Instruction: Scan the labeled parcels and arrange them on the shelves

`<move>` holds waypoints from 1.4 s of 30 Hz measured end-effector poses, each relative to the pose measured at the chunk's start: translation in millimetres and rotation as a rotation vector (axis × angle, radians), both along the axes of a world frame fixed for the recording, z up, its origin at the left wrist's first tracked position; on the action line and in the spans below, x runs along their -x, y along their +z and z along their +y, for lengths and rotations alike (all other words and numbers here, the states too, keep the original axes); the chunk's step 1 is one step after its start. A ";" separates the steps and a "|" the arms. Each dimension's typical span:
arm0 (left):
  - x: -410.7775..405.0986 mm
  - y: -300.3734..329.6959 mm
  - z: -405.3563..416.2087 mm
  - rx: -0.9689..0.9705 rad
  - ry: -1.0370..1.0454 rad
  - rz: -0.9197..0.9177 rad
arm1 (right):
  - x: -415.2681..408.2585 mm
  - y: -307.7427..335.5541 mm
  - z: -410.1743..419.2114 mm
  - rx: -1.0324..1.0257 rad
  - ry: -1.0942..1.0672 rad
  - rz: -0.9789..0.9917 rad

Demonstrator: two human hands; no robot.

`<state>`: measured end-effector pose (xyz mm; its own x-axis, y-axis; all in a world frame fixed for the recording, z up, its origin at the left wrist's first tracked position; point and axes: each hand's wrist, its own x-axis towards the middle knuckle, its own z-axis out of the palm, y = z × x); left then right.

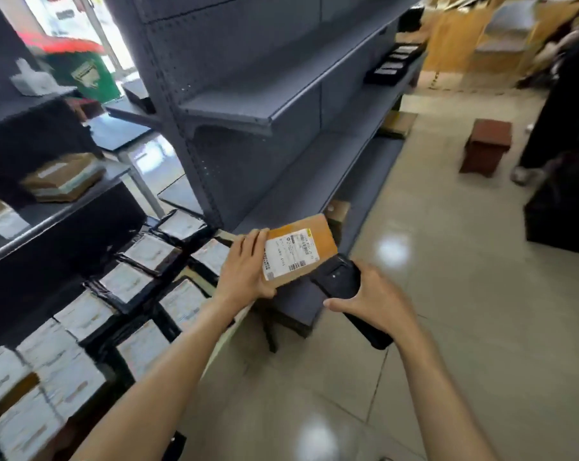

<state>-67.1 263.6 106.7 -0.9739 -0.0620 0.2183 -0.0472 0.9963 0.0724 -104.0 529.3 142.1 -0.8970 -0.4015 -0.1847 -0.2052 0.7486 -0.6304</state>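
The right hand (pixel 379 301) curls around a black handheld scanner (pixel 346 287), its head just under the brown labeled parcel (pixel 298 252). The left hand (pixel 246 267) grips that parcel's left edge. Left of both hands lie black-wrapped labeled parcels (pixel 128 284). Beyond the hands rise grey metal shelves (pixel 281 104).

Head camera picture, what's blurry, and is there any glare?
Head view: the brown parcel in the left hand is fairly sharp; the black-wrapped parcels lower left are motion-smeared; the far aisle is blurred; bright glare spots lie on the floor tiles; shelf lines bend from wide-angle distortion.
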 end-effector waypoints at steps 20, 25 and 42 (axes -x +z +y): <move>397.6 -11.1 224.6 -0.085 -0.289 0.038 | 289.2 -22.6 232.5 -0.028 -0.378 0.025; 543.8 3.2 227.7 -0.104 -0.333 0.047 | 429.1 -8.4 227.6 0.002 -0.400 0.036; 998.3 1.5 318.5 -0.120 -0.433 0.007 | 844.4 -11.8 289.0 0.080 -0.531 0.058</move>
